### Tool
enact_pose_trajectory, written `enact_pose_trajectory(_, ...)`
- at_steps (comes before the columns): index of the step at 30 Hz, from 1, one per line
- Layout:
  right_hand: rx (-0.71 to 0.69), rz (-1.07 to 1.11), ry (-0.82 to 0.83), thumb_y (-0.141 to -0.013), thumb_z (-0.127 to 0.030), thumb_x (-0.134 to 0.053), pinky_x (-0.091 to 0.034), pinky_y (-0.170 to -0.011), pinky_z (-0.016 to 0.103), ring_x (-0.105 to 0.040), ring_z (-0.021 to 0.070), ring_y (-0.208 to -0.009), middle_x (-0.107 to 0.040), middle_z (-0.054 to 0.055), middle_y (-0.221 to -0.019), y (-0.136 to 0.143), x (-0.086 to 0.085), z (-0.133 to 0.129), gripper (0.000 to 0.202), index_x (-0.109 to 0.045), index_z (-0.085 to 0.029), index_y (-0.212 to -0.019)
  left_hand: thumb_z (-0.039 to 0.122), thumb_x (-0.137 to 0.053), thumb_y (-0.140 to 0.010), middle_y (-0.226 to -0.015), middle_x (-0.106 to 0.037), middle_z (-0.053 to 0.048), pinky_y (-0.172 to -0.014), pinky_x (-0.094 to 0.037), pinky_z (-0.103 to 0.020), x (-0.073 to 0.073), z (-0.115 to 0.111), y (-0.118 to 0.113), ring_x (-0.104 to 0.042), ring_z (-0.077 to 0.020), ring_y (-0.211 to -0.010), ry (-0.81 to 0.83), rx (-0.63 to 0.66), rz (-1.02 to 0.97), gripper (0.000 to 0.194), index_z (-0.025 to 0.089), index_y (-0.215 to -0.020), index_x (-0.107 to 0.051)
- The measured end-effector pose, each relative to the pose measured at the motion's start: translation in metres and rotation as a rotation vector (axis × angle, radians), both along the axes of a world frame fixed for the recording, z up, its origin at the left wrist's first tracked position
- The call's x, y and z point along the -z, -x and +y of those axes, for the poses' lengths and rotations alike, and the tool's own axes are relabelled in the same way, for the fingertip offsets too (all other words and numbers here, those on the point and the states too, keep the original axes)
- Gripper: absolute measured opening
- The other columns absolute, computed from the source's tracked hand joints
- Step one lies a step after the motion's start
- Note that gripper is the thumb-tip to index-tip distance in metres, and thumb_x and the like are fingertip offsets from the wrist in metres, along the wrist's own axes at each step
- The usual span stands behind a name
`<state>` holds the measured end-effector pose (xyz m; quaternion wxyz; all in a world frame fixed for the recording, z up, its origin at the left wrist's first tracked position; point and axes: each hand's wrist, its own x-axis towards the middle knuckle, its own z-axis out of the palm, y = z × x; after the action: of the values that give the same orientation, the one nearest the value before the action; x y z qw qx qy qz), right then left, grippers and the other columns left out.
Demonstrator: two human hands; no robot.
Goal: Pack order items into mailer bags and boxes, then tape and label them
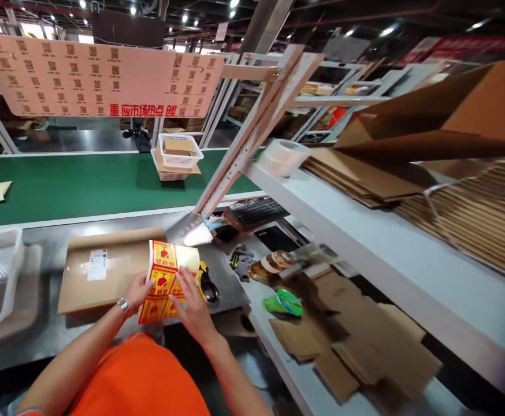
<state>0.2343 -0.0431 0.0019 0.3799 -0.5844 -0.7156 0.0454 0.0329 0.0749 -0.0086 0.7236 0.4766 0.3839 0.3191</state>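
Note:
A strip of red-and-yellow warning stickers (162,283), curling to a pale backing at its upper right, is held up in front of me. My left hand (138,290), with a metal watch on the wrist, pinches its left edge. My right hand (194,303) grips the right side, its fingers lying over the printed face and the thumb a little apart. Just behind the strip, a taped cardboard box (122,266) with a white shipping label (97,264) rests on the metal table. A black-and-yellow tape dispenser (209,284) sits right of my right hand, partly hidden.
White baskets (178,151) stand on the green conveyor (79,185). Another white basket (12,289) is at the left. On the right, a slanting frame post (252,130) and a shelf (365,242) carry a tape roll (283,157) and flattened cartons (478,208). Below are a green cup (282,303) and cardboard.

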Motion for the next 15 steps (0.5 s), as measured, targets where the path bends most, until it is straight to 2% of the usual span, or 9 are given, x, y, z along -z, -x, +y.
enact_pose_trajectory(3,-0.113,-0.027,-0.087,-0.112,-0.026,-0.061,-0.056,-0.128,0.059,-0.054,0.0335,-0.163,-0.065,0.017,-0.167,-0.005,-0.012,0.044,0.053,-0.062,-0.025,-0.165,0.066,-0.090,-0.077,-0.120,-0.087,-0.016,-0.107,-0.062,-0.051,-0.006,0.000,0.016,-0.079,-0.0334,-0.109,-0.145,0.119,0.002,0.062,0.017,-0.115,-0.083)
enact_pose_trajectory(6,-0.247,0.010,-0.020,-0.112,-0.032,-0.063,-0.066,-0.117,0.050,-0.075,0.0299,-0.139,-0.080,0.014,-0.146,0.000,-0.017,0.066,0.036,-0.080,-0.024,-0.142,0.058,-0.081,-0.086,-0.118,-0.085,-0.014,-0.103,-0.061,-0.048,-0.011,-0.003,0.032,-0.077,-0.0318,-0.105,-0.313,0.198,0.057,0.052,0.017,-0.119,-0.081)
enact_pose_trajectory(11,-0.260,0.207,0.143,-0.111,-0.045,-0.066,-0.073,-0.099,0.044,-0.086,0.0267,-0.107,-0.089,0.009,-0.118,0.018,-0.016,0.065,0.031,-0.090,-0.028,-0.118,0.038,-0.070,-0.093,-0.091,-0.080,-0.009,-0.083,-0.057,-0.039,-0.015,-0.011,0.060,-0.067,-0.0244,-0.078,-0.503,0.231,0.262,0.022,0.020,-0.101,-0.079)
enact_pose_trajectory(15,-0.221,0.326,0.251,-0.111,-0.049,-0.060,-0.070,-0.094,0.042,-0.085,0.0263,-0.100,-0.090,0.009,-0.108,0.033,-0.015,0.059,0.038,-0.089,-0.026,-0.112,0.029,-0.065,-0.094,-0.088,-0.080,-0.009,-0.078,-0.054,-0.038,-0.019,-0.015,0.072,-0.067,-0.0241,-0.074,-0.571,0.281,0.351,0.019,0.023,-0.104,-0.079)
